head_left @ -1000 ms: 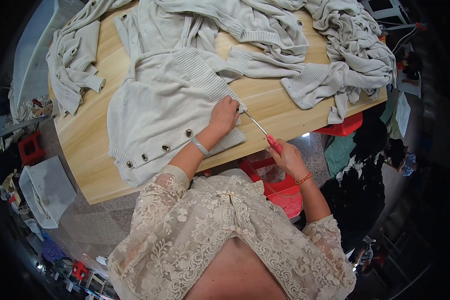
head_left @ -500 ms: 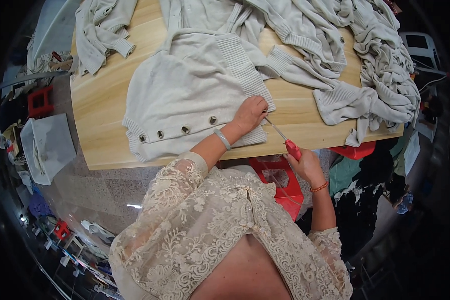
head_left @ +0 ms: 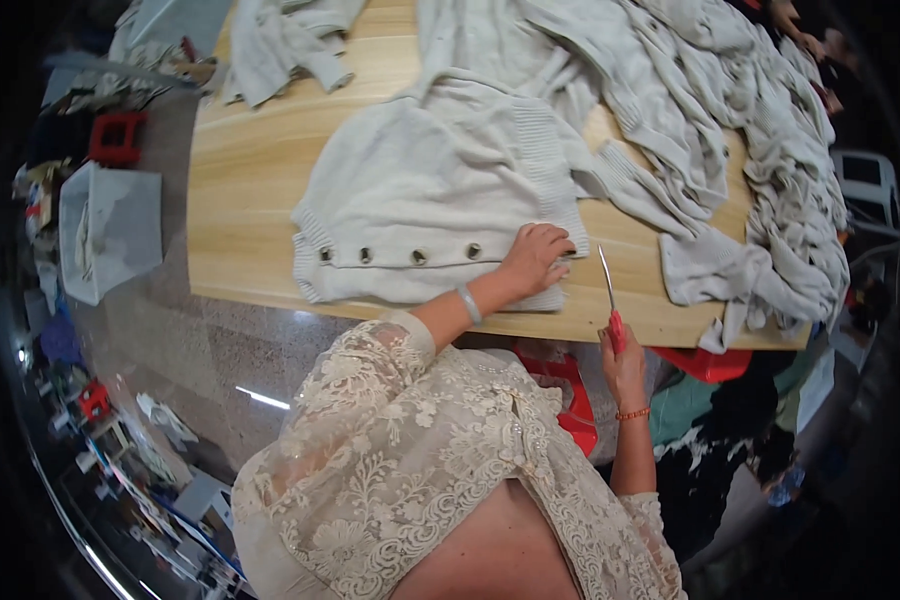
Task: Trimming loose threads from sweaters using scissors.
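A cream knitted cardigan (head_left: 420, 185) lies on the wooden table (head_left: 240, 240) before me. Several dark buttons run along its near edge, and a ribbed band borders its right side. At the lower right corner, my left hand (head_left: 532, 262) rests on the ribbing, its bent fingers and thumb closed about the cloth's edge. My right hand (head_left: 625, 368), off the table's front edge, grips a red-handled tool (head_left: 618, 332) with a long, thin metal end pointing up and away. That tip stands apart from the cardigan, just to its right. The tool's exact kind is unclear.
More cream knitwear (head_left: 795, 170) is heaped along the right and far side, with another garment (head_left: 285, 50) at far left. Red stools (head_left: 705, 362) stand under the front edge. A whitish bin (head_left: 110, 230) sits on the floor at left. Another person's hand (head_left: 788, 18) shows at top right.
The tool's tip has come away from the cardigan's corner, and my right hand has moved rightward and nearer to me. My left hand remains at that corner. The whole view has shifted.
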Demonstrator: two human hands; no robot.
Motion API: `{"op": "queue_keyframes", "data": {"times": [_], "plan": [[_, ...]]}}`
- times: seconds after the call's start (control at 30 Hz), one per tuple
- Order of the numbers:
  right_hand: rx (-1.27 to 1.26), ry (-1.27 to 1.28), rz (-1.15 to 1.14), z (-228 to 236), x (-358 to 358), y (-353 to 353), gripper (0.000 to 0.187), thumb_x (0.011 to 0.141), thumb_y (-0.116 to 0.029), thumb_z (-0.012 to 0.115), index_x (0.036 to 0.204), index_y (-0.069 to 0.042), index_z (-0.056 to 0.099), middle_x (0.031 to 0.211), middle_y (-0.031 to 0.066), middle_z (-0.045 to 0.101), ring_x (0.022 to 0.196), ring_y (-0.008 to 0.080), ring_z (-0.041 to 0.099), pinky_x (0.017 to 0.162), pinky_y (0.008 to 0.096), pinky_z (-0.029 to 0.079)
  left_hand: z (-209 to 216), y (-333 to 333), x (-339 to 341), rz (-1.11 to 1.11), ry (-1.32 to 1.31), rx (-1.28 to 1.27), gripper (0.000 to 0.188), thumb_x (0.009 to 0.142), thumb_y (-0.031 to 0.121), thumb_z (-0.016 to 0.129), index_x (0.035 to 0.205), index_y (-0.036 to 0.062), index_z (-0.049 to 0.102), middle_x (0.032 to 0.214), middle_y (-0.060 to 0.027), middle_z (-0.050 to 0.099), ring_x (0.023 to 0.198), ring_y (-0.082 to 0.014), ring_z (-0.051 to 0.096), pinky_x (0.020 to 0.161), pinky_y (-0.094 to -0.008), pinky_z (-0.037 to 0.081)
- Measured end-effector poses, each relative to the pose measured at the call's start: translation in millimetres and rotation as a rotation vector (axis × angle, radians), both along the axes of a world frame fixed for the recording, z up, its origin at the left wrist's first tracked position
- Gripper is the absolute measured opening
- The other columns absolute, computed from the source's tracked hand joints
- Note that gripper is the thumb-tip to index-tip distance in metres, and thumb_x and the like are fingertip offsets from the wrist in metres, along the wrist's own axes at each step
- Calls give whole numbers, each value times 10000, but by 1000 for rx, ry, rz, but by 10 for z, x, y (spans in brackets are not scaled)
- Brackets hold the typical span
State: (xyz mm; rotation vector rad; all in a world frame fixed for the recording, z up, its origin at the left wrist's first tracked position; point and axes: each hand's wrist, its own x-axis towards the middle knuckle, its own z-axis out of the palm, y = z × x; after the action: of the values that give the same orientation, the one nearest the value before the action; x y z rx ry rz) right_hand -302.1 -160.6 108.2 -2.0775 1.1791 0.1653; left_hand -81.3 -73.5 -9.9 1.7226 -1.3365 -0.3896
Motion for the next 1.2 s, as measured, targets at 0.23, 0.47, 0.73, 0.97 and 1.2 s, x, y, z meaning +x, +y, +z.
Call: {"op": "queue_keyframes", "data": {"times": [0.23, 0.47, 0.73, 0.97, 1.2], "plan": [[-75, -12, 181, -140, 125, 80, 209, 877, -228, 629, 987, -56, 585, 842, 228, 606, 824, 422, 583, 702, 493, 456, 198, 1967, 867, 1172, -208, 444, 972, 687, 403, 781, 1440, 64, 268, 1464, -242, 244, 1386, -399, 184, 1092, -577, 138], [-102, -75, 406, -142, 684, 229, 202, 823, -205, 657, 984, -98, 602, 846, 180, 619, 836, 376, 601, 721, 474, 483, -27, 2517, 1219, 1300, 289, 614, 950, 689, 351, 813, 1394, -25, 299, 1299, -228, 454, 1218, -331, 436, 992, -469, 373], [-192, -326, 521, 202, 1722, 262, 349, 858, -214, 630, 1191, -127, 569, 948, 167, 653, 875, 356, 623, 742, 449, 497, 1308, 2507, 1104, 692, 661, 41, 297, 779, 104, 724, 1037, -27, 656, 899, -23, 679, 806, -101, 601, 746, -277, 498], [-90, -529, 546, 574, 2719, 360, 337, 857, -200, 598, 1193, -199, 590, 1024, 124, 660, 913, 338, 628, 784, 414, 506, 3102, 2774, 1092, 508, 535, -429, 807, 688, 48, 766, 1377, -22, 351, 1300, -177, 509, 1210, -254, 516, 1013, -425, 453], [430, -382, 1150, 384, 2956, 1207, 368, 828, -254, 633, 1188, -188, 589, 940, 141, 670, 834, 349, 634, 705, 445, 491, 3788, 2499, 2011, 940, 307, -541, 420, 844, 186, 531, 1224, 9, 514, 1112, -128, 593, 999, -227, 580, 904, -363, 453]]}}
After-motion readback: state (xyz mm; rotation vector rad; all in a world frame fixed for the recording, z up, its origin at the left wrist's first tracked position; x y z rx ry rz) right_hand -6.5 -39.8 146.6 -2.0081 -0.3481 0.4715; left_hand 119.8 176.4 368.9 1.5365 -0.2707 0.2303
